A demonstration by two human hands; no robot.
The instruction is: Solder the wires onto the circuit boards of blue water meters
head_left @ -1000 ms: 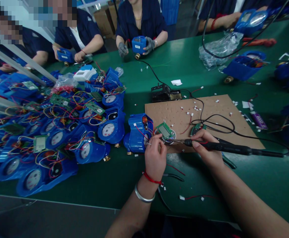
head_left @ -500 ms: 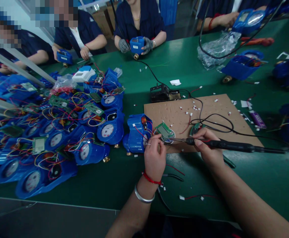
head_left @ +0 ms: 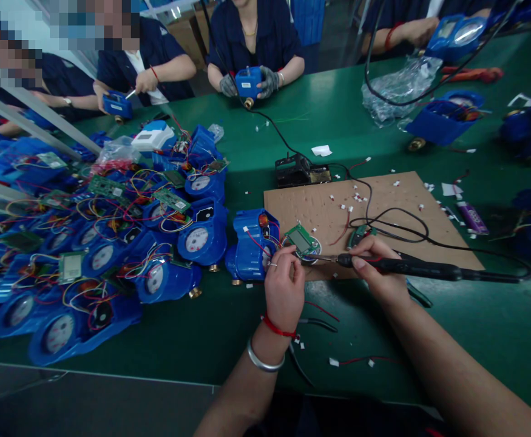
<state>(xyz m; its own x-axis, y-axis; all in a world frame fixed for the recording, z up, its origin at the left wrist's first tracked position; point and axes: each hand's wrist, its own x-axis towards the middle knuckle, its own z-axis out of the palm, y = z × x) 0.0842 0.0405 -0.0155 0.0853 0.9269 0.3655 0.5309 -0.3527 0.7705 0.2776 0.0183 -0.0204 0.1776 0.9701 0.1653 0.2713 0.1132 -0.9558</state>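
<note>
My right hand point(head_left: 381, 276) grips a black soldering iron point(head_left: 429, 269) like a pen. Its metal tip points left and reaches the lower edge of a green circuit board point(head_left: 300, 241) with a small grey display. At the board's lower left corner, my left hand point(head_left: 286, 282) has its fingertips pinched together; what lies between them is hidden. Just left of the board sits a blue water meter point(head_left: 247, 243) with its top open and wires showing. Board and iron tip are over a brown cardboard sheet point(head_left: 392, 209).
Many blue meters point(head_left: 196, 240) with loose boards and wires crowd the left. Behind the cardboard stands a black iron holder point(head_left: 297, 171). The iron's cable point(head_left: 402, 212) loops across the sheet. Pliers point(head_left: 420, 295) lie under my right wrist. Co-workers sit opposite, one with gloved hands point(head_left: 267, 82).
My hands and the iron have barely moved. Across the table, a co-worker at the left has raised a hand with a tool to a blue meter.
</note>
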